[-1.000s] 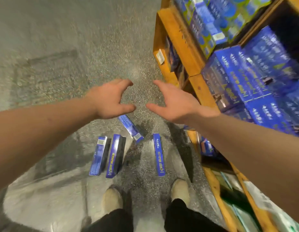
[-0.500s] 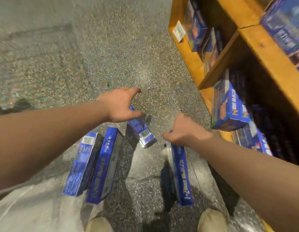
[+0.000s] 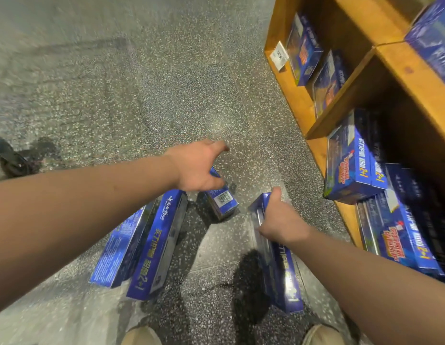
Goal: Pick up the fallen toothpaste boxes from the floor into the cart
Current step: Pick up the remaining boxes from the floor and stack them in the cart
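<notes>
Four long blue cardboard toothpaste boxes are seen on the speckled grey terrazzo floor point(image 3: 166, 95), none yet lifted clear. The right hand point(image 3: 281, 220) is laid on the far end of the rightmost blue box point(image 3: 281, 270), whose long axis runs from that hand back toward the person's feet; the thumb is seen on the box's top edge, while the fingers are hidden behind it, so a closed grasp cannot be confirmed. The left hand point(image 3: 196, 168) is curved over the short tilted blue box point(image 3: 222, 200), which lies directly beneath and just nearer than the fingers, with its barcoded end pointing toward the camera and rightward; the fingers are spread and arched, the thumb apparently touching the box's upper face, but the grip is not seen closed. Two further blue boxes point(image 3: 151, 242) are left side by side under the left forearm, their long axes angled away and to the right. The wooden orange shelf unit point(image 3: 291, 95) stands to the right. No cart is visible.
</notes>
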The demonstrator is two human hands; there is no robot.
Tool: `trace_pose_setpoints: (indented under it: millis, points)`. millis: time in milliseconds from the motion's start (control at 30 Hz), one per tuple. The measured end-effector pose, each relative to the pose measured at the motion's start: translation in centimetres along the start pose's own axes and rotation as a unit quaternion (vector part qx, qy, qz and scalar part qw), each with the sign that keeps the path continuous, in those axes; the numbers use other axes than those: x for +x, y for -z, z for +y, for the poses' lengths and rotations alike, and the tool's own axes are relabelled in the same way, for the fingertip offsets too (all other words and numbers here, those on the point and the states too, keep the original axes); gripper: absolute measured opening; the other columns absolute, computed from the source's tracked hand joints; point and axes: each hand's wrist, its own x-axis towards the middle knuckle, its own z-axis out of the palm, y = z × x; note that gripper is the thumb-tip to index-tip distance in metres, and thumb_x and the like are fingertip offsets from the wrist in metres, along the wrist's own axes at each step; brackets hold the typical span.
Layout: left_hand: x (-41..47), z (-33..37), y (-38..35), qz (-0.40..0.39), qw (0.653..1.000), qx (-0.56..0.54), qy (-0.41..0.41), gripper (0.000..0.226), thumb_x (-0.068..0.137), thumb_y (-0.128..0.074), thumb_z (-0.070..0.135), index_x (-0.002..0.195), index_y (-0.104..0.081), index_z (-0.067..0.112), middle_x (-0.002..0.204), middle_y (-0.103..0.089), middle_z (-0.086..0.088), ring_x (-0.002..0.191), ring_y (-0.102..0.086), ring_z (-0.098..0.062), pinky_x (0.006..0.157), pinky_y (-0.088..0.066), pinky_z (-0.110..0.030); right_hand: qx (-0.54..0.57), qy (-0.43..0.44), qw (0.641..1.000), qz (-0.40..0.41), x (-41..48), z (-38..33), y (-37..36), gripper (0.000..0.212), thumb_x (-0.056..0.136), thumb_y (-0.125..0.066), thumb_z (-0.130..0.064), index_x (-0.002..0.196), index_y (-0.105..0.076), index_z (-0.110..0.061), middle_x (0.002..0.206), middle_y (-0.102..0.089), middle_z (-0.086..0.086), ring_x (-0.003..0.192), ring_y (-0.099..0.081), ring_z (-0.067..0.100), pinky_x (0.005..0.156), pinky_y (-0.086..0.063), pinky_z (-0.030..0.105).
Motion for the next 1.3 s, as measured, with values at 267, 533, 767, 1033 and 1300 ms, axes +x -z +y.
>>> trace_pose_setpoints:
  millis: [267, 533, 767, 1033, 1300]
  points:
    - [1.5, 5.3, -1.7, -0.001, 0.988, -0.097, -0.12, 0.097, 0.074, -0.083, 0.031, 0.154, -0.031, 0.01, 0.151, -0.048, -0.011, 0.135, -0.048, -0.024, 0.111, -0.035, -0.026, -0.068, 0.122, 0.99, -0.018, -1.0, -1.4, 4.4, 0.101, 0.082, -0.073, -0.009, 0.154, -0.003, -0.02, 0.087, -0.057, 0.005, 0.087, -0.063, 0.031, 0.072, -0.046, 0.037]
    - [2.5, 7.8, -3.0, -0.01, 0.979, -0.192, -0.068, 0.13, 0.056, -0.098, 0.034, 0.157, -0.02, 0.013, 0.142, -0.055, -0.007, 0.122, -0.057, -0.023, 0.102, -0.045, -0.031, -0.178, 0.087, 0.974, -0.108, -2.3, -3.9, 9.6, 0.084, 0.065, -0.089, -0.014, 0.135, -0.043, -0.002, 0.099, -0.071, 0.012, 0.075, -0.071, 0.026, 0.065, -0.06, 0.034]
    - [2.3, 5.3, 1.1, 0.063, 0.979, -0.189, -0.045, 0.068, 0.052, -0.099, 0.041, 0.089, -0.043, 0.027, 0.078, -0.053, 0.013, 0.069, -0.051, -0.013, 0.053, -0.031, -0.023, -0.215, 0.145, 0.965, -0.04, -2.9, -6.2, 13.8, 0.037, 0.065, -0.088, -0.038, 0.075, -0.061, -0.015, 0.063, -0.062, 0.001, 0.054, -0.059, 0.016, 0.049, -0.044, 0.026]
    - [-1.7, -1.1, 4.7, 0.176, 0.962, -0.197, 0.071, 0.069, 0.053, -0.099, 0.035, 0.102, -0.051, 0.024, 0.087, -0.062, 0.005, 0.085, -0.06, -0.021, 0.066, -0.036, -0.029, -0.224, 0.217, 0.949, 0.05, -2.5, -10.6, 14.0, 0.03, 0.071, -0.075, -0.04, 0.083, -0.058, -0.018, 0.084, -0.065, 0.004, 0.082, -0.065, 0.03, 0.063, -0.044, 0.03]
    - [-5.6, -3.7, -0.3, 0.068, 0.906, -0.225, 0.352, 0.106, 0.07, -0.088, 0.052, 0.145, -0.029, 0.004, 0.139, -0.054, -0.019, 0.124, -0.055, -0.036, 0.096, -0.047, -0.038, -0.188, 0.207, 0.954, 0.106, -3.1, -15.8, 13.7, 0.044, 0.083, -0.069, -0.05, 0.068, -0.046, -0.015, 0.068, -0.049, 0.004, 0.077, -0.053, 0.031, 0.068, -0.04, 0.031]
